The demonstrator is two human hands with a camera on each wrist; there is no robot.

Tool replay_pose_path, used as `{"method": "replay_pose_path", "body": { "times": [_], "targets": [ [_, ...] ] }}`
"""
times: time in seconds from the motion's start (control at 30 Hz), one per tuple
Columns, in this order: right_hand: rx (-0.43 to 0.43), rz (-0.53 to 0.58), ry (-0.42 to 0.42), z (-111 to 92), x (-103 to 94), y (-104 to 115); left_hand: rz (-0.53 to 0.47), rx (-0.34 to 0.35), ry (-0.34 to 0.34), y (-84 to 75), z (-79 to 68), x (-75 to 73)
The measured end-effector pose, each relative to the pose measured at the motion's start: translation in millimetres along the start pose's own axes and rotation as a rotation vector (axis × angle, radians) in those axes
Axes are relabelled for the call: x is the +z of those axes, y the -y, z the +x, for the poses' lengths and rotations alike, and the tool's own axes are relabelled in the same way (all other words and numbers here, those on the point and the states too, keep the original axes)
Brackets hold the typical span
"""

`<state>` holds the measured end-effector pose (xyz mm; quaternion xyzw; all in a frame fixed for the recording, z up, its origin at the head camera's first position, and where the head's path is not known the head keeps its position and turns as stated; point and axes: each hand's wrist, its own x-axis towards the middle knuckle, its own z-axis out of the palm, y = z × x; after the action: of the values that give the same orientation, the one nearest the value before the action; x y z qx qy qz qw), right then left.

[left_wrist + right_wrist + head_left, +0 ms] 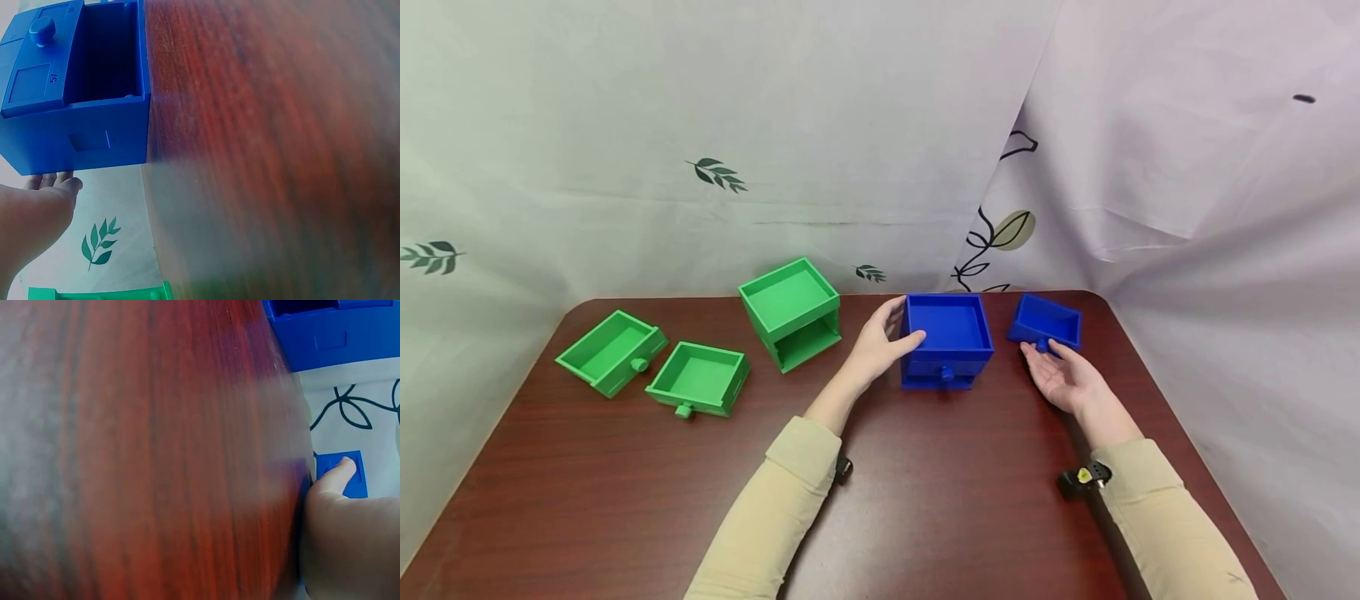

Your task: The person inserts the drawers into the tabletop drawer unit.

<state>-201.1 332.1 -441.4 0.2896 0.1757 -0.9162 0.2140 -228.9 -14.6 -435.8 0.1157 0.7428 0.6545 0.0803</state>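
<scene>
A blue mini cabinet [951,325] stands near the table's far edge, a knobbed drawer front in its upper slot and the lower slot open. My left hand [880,342] lies along its left side, thumb over the top rim in the head view, fingers partly hidden behind. To the right is a loose blue drawer [1047,318], its knob [1042,344] facing me. My right hand [1063,379], palm turned up, has its fingertips and thumb around that knob. In the right wrist view the thumb overlaps the drawer front [357,485].
A green cabinet [790,296] with an open front stands left of the blue one. Farther left lie two loose green drawers, one angled [613,354] and one nearer [700,375]. A patterned cloth [865,150] hangs behind the brown table [940,492].
</scene>
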Motion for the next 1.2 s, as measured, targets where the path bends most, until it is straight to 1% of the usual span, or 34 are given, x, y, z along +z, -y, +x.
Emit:
{"method": "replay_pose_path", "body": {
  "times": [0.1, 0.47, 0.77, 1.0, 1.2],
  "targets": [
    [0.003, 0.007, 0.005, -1, -0.3, 0, 0.0, -0.001, 0.003, -0.2, -0.1, 0.0],
    [-0.023, 0.01, -0.026, 0, -0.9, 0, 0.003, -0.007, -0.004, -1.3, -0.6, 0.9],
    [-0.043, -0.025, -0.031, -3, -1.0, -4, -0.018, 0.008, 0.001, -1.4, -0.7, 1.0],
    [-0.057, -0.049, -0.038, -9, -4.5, -8, -0.008, 0.002, 0.006, -0.8, -0.8, 0.7],
    [-0.069, -0.092, -0.04, -17, -9.1, -15, -0.007, -0.003, 0.005, -0.3, -0.4, -0.1]
  ]
}}
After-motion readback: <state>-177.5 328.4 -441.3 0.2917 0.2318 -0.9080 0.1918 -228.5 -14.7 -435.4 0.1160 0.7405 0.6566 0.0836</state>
